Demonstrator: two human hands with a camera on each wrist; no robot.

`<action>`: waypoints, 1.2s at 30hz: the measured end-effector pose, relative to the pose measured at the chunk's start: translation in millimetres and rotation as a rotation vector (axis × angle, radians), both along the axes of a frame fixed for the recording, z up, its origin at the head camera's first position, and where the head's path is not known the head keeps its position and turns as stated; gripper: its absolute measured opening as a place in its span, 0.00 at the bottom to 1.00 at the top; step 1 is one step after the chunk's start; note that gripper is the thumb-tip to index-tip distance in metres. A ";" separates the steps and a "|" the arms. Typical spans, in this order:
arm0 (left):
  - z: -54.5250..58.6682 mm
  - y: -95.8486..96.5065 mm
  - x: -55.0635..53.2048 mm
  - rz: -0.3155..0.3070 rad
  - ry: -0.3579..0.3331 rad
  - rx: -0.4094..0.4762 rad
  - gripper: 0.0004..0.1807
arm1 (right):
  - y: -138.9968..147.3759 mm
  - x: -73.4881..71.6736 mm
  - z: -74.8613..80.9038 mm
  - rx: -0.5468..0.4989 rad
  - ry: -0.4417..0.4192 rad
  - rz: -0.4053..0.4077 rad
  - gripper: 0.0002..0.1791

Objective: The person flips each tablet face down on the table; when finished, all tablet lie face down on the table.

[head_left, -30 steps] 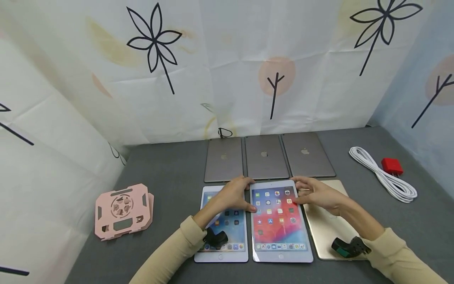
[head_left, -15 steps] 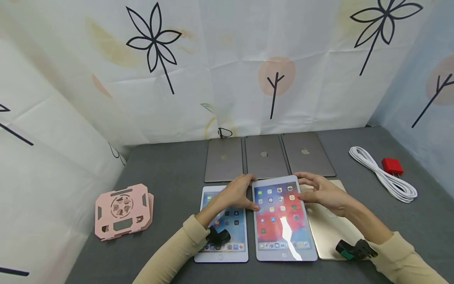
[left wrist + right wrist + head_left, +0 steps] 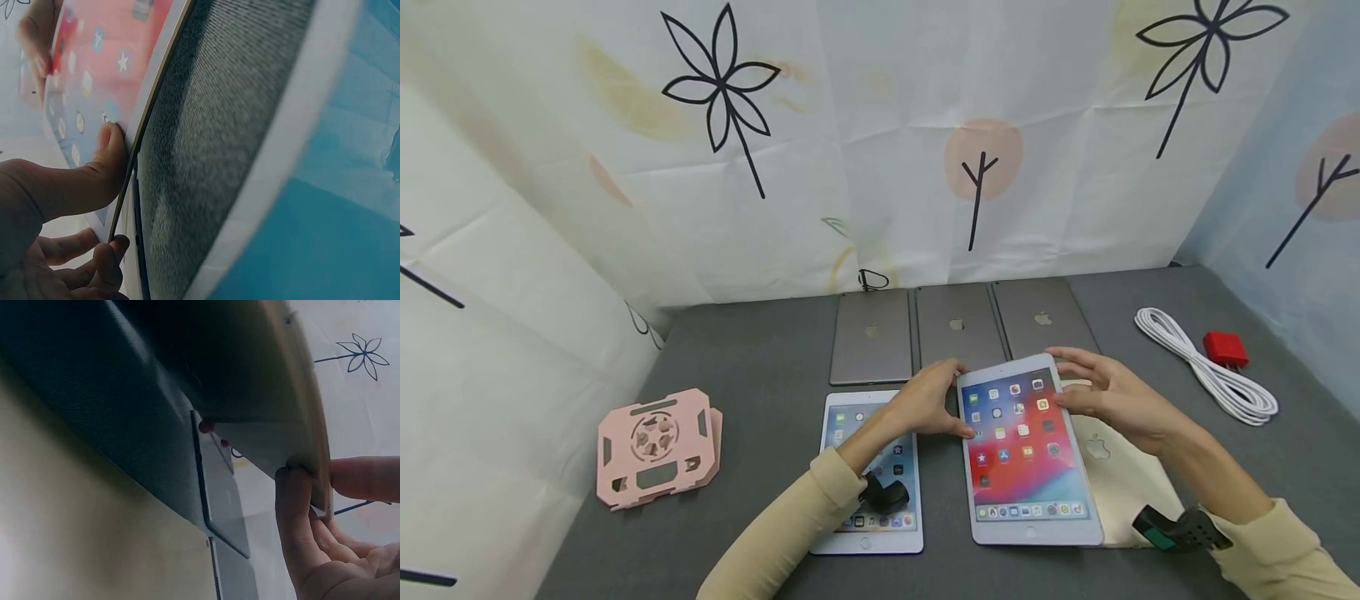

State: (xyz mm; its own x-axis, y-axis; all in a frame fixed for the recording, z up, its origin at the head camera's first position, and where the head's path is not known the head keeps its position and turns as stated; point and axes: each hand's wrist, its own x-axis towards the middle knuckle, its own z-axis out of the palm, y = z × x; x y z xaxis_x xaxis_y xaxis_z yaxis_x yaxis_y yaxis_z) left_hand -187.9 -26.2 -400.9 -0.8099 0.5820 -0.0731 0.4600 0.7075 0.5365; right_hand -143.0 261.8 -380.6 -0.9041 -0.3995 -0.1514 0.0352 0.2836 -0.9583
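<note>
My left hand (image 3: 928,402) and right hand (image 3: 1120,404) pinch the upper side edges of a white-framed tablet (image 3: 1026,467) whose lit screen shows app icons. In the left wrist view, the thumb presses the screen's border and the other fingers curl behind. The right wrist view shows the tablet's underside (image 3: 262,381) raised off the surface, with thumb and fingers on opposite faces. The tablet overlaps part of a gold tablet (image 3: 1123,479) lying face down with an apple logo. Beneath my left forearm lies another lit white tablet (image 3: 906,462), partly hidden.
Three grey tablets (image 3: 872,342) lie face down in a row at the back, the right two partly covered. A pink slotted stand (image 3: 658,450) is on the left. At the right are a coiled white cable (image 3: 1210,367) and a red charger (image 3: 1227,348). Printed cloth walls surround the table.
Both hands have lifted the lit tablet and carried it to the right and slightly away, turning it a little. It now covers part of the gold tablet. The other things have stayed put.
</note>
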 end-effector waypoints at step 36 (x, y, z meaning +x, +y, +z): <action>-20.9 48.7 5.1 -0.037 -0.025 0.134 0.47 | 8.0 1.3 17.3 0.057 0.138 -0.034 0.35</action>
State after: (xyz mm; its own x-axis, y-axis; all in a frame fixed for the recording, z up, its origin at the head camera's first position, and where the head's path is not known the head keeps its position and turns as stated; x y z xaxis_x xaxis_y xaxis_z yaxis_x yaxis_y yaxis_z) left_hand -182.7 22.5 -421.8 -0.7866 0.6173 -0.0122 0.4699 0.6113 0.6367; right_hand -141.7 269.9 -363.3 -0.9306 -0.3631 -0.0462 -0.0854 0.3382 -0.9372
